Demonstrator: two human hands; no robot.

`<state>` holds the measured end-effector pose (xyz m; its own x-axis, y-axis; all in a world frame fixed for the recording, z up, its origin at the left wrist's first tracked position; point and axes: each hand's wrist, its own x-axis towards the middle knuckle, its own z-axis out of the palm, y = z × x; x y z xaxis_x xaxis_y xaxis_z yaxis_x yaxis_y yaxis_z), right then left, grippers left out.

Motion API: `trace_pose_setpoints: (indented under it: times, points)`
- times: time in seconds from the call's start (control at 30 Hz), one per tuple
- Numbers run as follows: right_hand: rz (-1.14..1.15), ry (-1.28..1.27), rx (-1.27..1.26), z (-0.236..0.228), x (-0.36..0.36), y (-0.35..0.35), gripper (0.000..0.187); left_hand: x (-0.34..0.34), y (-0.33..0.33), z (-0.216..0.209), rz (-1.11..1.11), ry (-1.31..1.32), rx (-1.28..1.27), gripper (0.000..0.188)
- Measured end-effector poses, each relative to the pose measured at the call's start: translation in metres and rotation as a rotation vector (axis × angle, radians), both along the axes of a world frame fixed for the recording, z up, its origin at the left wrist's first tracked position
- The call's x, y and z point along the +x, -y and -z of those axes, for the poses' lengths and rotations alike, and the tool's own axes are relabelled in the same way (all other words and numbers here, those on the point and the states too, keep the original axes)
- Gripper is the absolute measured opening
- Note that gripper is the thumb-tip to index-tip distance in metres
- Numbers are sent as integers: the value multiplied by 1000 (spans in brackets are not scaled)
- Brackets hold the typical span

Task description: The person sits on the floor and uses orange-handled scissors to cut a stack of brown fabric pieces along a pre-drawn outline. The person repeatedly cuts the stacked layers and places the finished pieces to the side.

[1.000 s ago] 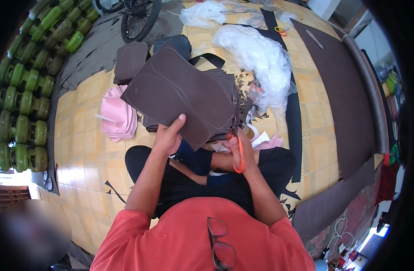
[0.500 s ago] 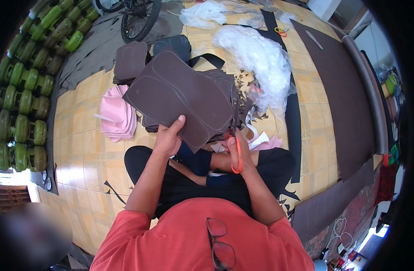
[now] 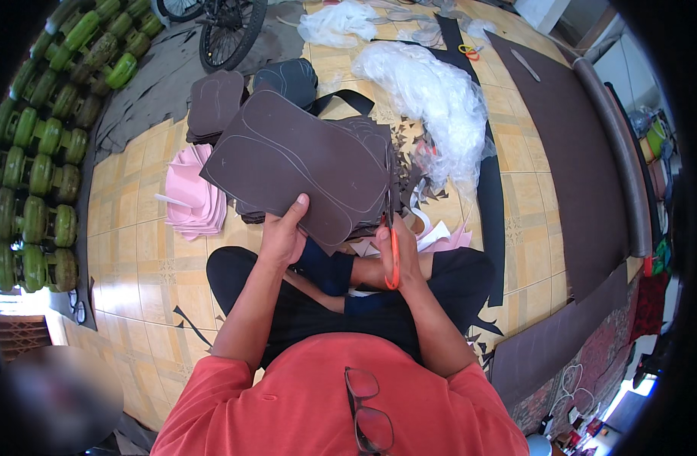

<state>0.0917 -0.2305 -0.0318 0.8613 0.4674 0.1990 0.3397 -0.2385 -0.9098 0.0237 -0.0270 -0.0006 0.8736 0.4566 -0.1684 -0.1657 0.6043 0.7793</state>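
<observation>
My left hand grips a dark brown leather-like sheet by its near edge, thumb on top. Curved pale outlines are drawn across the sheet. My right hand is closed around the orange handles of a pair of scissors. The scissors' dark blades lie along the sheet's right edge, pointing away from me. Beneath the sheet, a pile of similar brown pieces shows in part. Small dark offcuts lie just right of the sheet.
Pink cut pieces are stacked at the left, with brown and dark grey stacks behind. Crumpled clear plastic lies at the back right, and a brown roll beyond it. Green gas cylinders line the left; a bicycle wheel stands behind.
The sheet has shifted slightly left and toward me. The scissors have turned so their handles appear narrower, and the blades stay at the sheet's right edge.
</observation>
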Motion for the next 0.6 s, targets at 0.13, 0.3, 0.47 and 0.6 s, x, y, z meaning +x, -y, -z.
trace_pose_setpoints:
  times: [0.13, 0.3, 0.47, 0.6]
  points:
    - [-99, -100, -54, -7, 1, 9, 51, 0, -5, 2, 1, 2, -13, 44]
    - [-38, -64, -30, 5, 5, 9, 43, -4, -13, 6, 14, -14, 31, 43]
    - [15, -168, 43, 6, 11, 15, 39, -12, -24, -2, 141, -251, 121, 48]
    - [2, -142, -49, 9, 17, 21, 48, -24, -34, -6, 302, -459, 241, 59]
